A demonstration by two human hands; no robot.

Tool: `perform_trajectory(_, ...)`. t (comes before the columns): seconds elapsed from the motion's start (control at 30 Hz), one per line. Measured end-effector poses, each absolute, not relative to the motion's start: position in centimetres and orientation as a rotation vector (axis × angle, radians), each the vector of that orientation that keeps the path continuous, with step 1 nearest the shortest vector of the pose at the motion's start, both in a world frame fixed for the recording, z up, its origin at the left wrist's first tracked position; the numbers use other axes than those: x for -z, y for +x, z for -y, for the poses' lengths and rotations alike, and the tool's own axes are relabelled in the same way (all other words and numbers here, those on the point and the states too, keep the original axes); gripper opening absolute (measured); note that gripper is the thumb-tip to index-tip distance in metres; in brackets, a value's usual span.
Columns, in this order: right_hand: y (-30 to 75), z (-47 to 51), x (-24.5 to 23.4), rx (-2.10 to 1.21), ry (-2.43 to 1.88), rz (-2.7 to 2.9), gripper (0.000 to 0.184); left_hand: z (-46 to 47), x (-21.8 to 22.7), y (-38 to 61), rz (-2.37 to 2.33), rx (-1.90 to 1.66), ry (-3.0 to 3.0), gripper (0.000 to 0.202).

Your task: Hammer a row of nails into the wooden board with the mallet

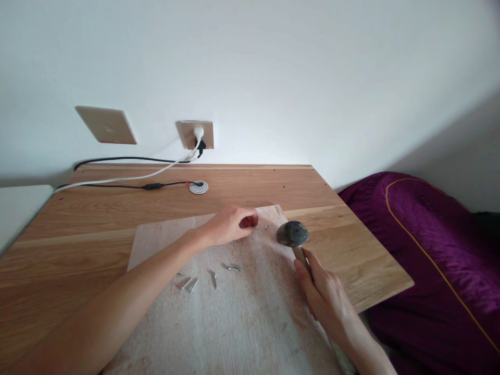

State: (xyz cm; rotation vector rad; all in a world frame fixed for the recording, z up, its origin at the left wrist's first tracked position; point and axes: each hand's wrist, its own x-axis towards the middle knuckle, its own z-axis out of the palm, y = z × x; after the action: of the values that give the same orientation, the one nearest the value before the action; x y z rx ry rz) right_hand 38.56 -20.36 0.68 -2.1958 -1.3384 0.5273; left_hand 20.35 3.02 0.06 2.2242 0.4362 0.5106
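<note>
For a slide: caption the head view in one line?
Left hand, fingers pinched, rests on a board; right hand grips a hammer; loose nails lie nearby.

The pale brown wooden hammer handle (300, 255) in the right hand's (326, 297) grip looks smooth and matt. Just beyond the grip, the rounded dark grey metal hammer head (292, 233) is dull and mottled, without shine. Under the grip lies a pale thin plywood board (234, 323), raw and matt, its grain rough-looking with reddish blotches. Left of the grip, small silver metal nails (233, 268) glint faintly. The honey-brown wooden table (97, 219) beneath has a smooth satin finish. Right of the grip, a deep purple cloth quilt (429, 245) with yellow piping shows a soft sheen. Far beyond the grip, beige plastic wall plates (106, 125) look smooth, and the white painted wall (312, 78) is matt.
</note>
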Motion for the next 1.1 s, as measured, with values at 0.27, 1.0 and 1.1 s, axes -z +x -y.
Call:
perform_trajectory(0.27,38.50,20.18,-1.04,-0.551,-2.234,1.327,0.061,-2.96,0.00,20.40,-0.424,-0.534,2.221,0.013)
perform_trajectory(1.0,38.59,20.34,-0.74,-0.558,-2.223,1.354,0.063,-3.12,0.49,20.47,-0.381,-0.570,2.279,0.014)
perform_trajectory(1.1,38.65,20.35,-0.58,-0.540,-2.221,1.352,0.063,-3.14,0.29,20.41,-0.382,-0.560,2.275,0.008)
